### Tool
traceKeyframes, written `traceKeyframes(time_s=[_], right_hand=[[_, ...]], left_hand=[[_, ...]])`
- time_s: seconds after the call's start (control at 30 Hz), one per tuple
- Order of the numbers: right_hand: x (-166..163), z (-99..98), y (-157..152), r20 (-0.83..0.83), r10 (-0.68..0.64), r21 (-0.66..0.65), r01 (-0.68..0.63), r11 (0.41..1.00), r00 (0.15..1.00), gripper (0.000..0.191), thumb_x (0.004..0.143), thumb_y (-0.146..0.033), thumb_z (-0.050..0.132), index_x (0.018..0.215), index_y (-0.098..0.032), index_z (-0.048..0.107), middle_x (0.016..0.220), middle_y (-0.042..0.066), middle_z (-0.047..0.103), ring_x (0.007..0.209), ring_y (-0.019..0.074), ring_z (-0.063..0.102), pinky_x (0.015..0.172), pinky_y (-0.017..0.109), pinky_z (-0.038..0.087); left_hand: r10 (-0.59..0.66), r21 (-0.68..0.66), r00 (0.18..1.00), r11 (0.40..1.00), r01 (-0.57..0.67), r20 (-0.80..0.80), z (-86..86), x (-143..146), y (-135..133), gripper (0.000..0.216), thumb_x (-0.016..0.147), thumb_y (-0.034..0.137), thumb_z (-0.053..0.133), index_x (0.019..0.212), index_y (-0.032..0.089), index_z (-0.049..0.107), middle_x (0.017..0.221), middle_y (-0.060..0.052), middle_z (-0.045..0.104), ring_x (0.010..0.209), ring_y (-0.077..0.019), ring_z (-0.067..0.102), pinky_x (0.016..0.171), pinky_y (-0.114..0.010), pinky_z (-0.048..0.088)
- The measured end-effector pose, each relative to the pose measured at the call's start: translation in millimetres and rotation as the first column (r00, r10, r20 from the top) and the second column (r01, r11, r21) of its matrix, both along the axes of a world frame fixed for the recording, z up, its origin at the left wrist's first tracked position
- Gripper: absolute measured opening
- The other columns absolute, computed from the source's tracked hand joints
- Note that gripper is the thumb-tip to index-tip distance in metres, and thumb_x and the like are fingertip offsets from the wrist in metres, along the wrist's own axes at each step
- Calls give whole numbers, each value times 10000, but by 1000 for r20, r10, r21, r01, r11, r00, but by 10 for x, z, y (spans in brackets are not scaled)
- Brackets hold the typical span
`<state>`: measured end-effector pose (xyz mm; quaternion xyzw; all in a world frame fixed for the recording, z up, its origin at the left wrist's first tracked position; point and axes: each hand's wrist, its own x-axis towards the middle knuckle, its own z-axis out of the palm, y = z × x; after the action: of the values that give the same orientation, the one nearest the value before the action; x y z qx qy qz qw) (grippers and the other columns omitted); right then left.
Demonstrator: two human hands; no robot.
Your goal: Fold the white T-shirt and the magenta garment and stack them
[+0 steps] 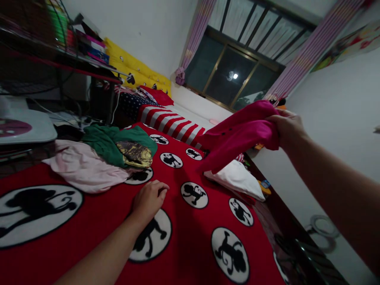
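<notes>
My right hand is raised over the bed and closed on a bright pink garment, which hangs down toward a white cloth at the bed's right edge. My left hand rests on the red blanket with black monkey prints, fingers curled loosely against the fabric and nothing in them. A pile of clothes lies to the left of that hand: a pale pink piece, a green garment and a gold patterned item.
A red-and-white striped cover and a red pillow lie at the head of the bed by a yellow headboard. A cluttered shelf stands at left. A dark window with striped curtains is behind.
</notes>
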<state>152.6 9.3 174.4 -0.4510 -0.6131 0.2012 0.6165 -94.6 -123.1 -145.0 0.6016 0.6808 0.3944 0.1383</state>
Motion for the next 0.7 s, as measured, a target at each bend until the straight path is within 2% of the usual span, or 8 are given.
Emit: traceKeyframes(time_s=[0.1, 0.17, 0.3, 0.4, 0.47, 0.57, 0.63, 0.7], right_hand=[[546, -50, 401, 39, -135, -97, 138, 986, 990, 208, 647, -77, 600, 791, -228, 603, 691, -6, 613, 546, 124, 549, 565, 295, 483], [925, -308, 559, 166, -262, -230, 296, 927, 951, 192, 697, -182, 610, 886, -213, 595, 766, 46, 636, 602, 163, 587, 600, 348, 486], [1466, -1206, 530, 270, -467, -257, 531, 808, 842, 503, 598, -251, 691, 1054, -113, 529, 902, 206, 639, 843, 318, 631, 691, 458, 462], [1554, -1922, 274, 300, -525, -207, 592, 779, 796, 500, 561, -270, 667, 1017, -108, 540, 1028, 230, 627, 983, 353, 599, 838, 503, 436], [1448, -2298, 18, 287, -485, -163, 541, 825, 826, 462, 620, -332, 616, 1034, -141, 542, 1087, 176, 625, 971, 294, 615, 870, 446, 455], [1064, -2653, -496, 199, -242, -121, 269, 955, 950, 429, 685, -388, 598, 1045, -161, 547, 1046, 138, 636, 954, 260, 625, 878, 417, 475], [699, -2772, -901, 106, -71, -172, 89, 981, 992, 387, 697, -376, 620, 1026, -182, 553, 1063, 116, 635, 956, 238, 634, 868, 383, 492], [308, -2843, -1300, -3, 77, -277, -74, 958, 997, 355, 701, -352, 634, 1015, -203, 558, 994, 77, 660, 903, 216, 655, 804, 344, 520]], left_hand=[[15, -27, 999, 1000, -16, -34, 6, 16, 14, 198, 848, 202, 515, 892, 255, 701, 945, -6, 677, 907, -188, 605, 769, -281, 429], [24, -45, 998, 999, -26, -51, 8, 24, 28, 191, 848, 213, 519, 886, 264, 698, 939, 1, 675, 911, -190, 601, 765, -283, 426], [35, -65, 996, 997, -41, -79, 8, 32, 50, 192, 848, 220, 517, 891, 274, 696, 956, 9, 674, 914, -189, 602, 754, -284, 424], [35, -63, 995, 997, -42, -94, 2, 30, 53, 199, 849, 220, 512, 890, 277, 698, 960, 11, 675, 909, -183, 606, 743, -277, 422], [33, -53, 995, 998, -38, -99, -1, 24, 51, 204, 849, 220, 509, 895, 277, 700, 963, 9, 679, 904, -178, 610, 736, -271, 420], [17, -30, 995, 999, -20, -97, -11, 5, 51, 212, 846, 222, 506, 899, 271, 706, 966, 5, 688, 894, -174, 616, 734, -263, 421], [3, -10, 996, 1000, -4, -87, -26, -8, 54, 214, 844, 230, 508, 898, 266, 711, 963, 3, 693, 883, -174, 620, 735, -262, 426], [1, 16, 998, 1000, 0, -70, -46, -18, 55, 207, 834, 237, 522, 898, 260, 718, 957, -1, 695, 865, -178, 622, 725, -265, 433]])
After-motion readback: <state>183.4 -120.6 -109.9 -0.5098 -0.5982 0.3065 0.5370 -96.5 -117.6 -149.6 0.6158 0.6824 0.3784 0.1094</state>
